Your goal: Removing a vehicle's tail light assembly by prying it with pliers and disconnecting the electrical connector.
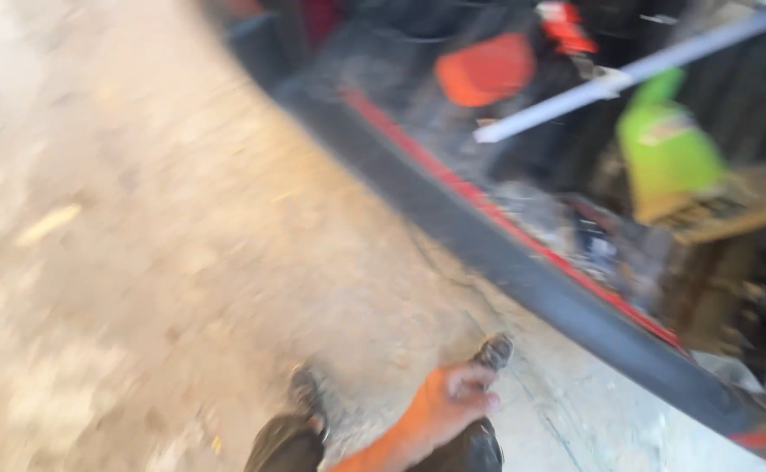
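Observation:
The whole view is smeared by motion. My right hand (449,404) hangs low at the bottom centre, over my dark trouser leg (474,447), lit orange. Its fingers point right and look loose, with nothing in them. It touches no object. Below it my two dark shoes (306,395) (494,350) stand on pale dusty ground (182,262). My left hand is out of view.
A long black edge with a red stripe (488,249) runs diagonally from top centre to bottom right. Behind it lies clutter: an orange object (486,68), a white pipe (627,74), a green jug (667,149) and a yellowish piece (741,210).

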